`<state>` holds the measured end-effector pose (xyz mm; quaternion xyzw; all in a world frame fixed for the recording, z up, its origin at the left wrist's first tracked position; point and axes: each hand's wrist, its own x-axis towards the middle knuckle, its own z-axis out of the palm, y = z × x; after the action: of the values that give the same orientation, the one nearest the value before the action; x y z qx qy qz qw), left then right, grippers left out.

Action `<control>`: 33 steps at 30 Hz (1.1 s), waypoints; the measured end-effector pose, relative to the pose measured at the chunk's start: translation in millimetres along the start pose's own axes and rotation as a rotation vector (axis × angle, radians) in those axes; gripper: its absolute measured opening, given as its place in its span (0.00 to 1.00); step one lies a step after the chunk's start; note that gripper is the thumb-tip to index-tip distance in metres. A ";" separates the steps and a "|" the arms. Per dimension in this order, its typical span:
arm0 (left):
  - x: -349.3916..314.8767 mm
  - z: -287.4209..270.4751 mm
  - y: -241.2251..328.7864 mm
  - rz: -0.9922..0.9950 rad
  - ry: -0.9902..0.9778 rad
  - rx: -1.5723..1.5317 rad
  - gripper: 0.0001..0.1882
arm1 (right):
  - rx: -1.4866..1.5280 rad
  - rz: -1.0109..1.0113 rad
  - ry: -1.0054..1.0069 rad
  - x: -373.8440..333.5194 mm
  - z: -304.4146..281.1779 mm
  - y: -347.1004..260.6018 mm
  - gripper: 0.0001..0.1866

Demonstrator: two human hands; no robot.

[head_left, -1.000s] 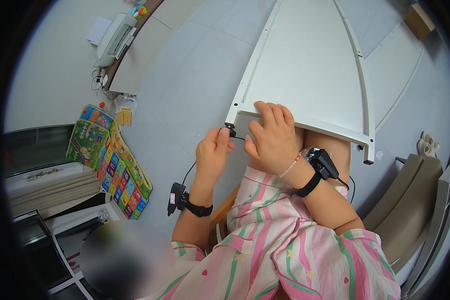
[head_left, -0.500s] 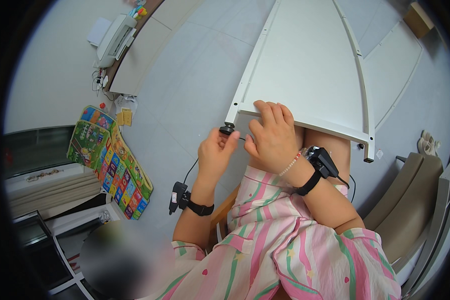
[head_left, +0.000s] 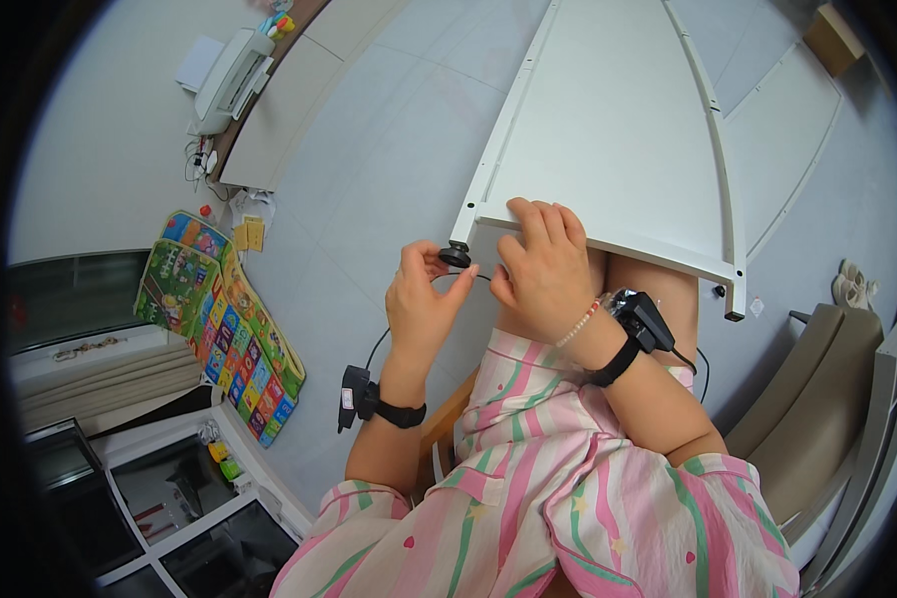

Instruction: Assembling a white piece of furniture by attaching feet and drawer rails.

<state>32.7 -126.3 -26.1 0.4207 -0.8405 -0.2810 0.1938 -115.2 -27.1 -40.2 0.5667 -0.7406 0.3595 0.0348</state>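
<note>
A long white furniture panel [head_left: 618, 130] with raised side rails leans toward me, its near end resting over my knees. My left hand [head_left: 422, 304] pinches a small round black foot [head_left: 455, 256] at the panel's near left corner. My right hand [head_left: 543, 269] lies over the panel's near edge, fingers curled on the board and thumb close to the black foot. Each wrist carries a black strap with a small device.
Another white panel [head_left: 782, 149] lies on the grey tiled floor at the right. A colourful play mat [head_left: 219, 319] leans at the left. A white printer [head_left: 224, 80] sits on a desk at the top left. A beige chair [head_left: 817, 419] stands at the right.
My left hand has risen a little and closed its fingertips on the black foot at the panel's corner. My right hand has stayed on the panel's edge.
</note>
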 end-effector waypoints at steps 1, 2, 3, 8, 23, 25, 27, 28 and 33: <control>0.0 2.2 2.0 0.213 0.217 0.094 0.17 | 0.002 -0.001 0.005 0.0 0.4 -0.4 0.10; -1.1 2.9 4.0 0.213 0.218 0.094 0.17 | 0.002 -0.001 0.005 0.2 0.1 -1.0 0.10; -2.1 3.8 6.2 0.167 0.209 0.080 0.17 | 0.002 0.004 0.002 0.1 -0.5 -1.0 0.10; 1.1 -4.5 -10.9 -0.221 -0.295 0.125 0.26 | -0.039 -0.004 0.002 0.0 0.1 -0.2 0.10; 0.1 0.6 -3.5 -0.257 -0.277 -0.006 0.26 | -0.054 0.000 0.016 -0.2 2.5 -0.4 0.09; -1.4 7.0 -0.7 0.149 0.174 0.055 0.19 | -0.041 0.002 0.018 0.4 1.7 -0.6 0.09; -2.7 6.9 -2.0 0.099 0.135 0.028 0.19 | -0.042 0.004 0.014 0.6 0.8 -1.2 0.09; -3.3 7.0 -3.2 0.049 0.096 0.000 0.19 | -0.044 0.005 0.009 0.6 0.5 -1.4 0.10; 0.4 2.4 -10.8 -0.225 -0.221 -0.091 0.26 | -0.054 -0.003 0.013 -0.2 1.9 -0.3 0.10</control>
<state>37.6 -131.2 -34.7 0.4696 -0.7906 -0.3833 0.0863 -114.2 -28.1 -41.5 0.5642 -0.7489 0.3432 0.0554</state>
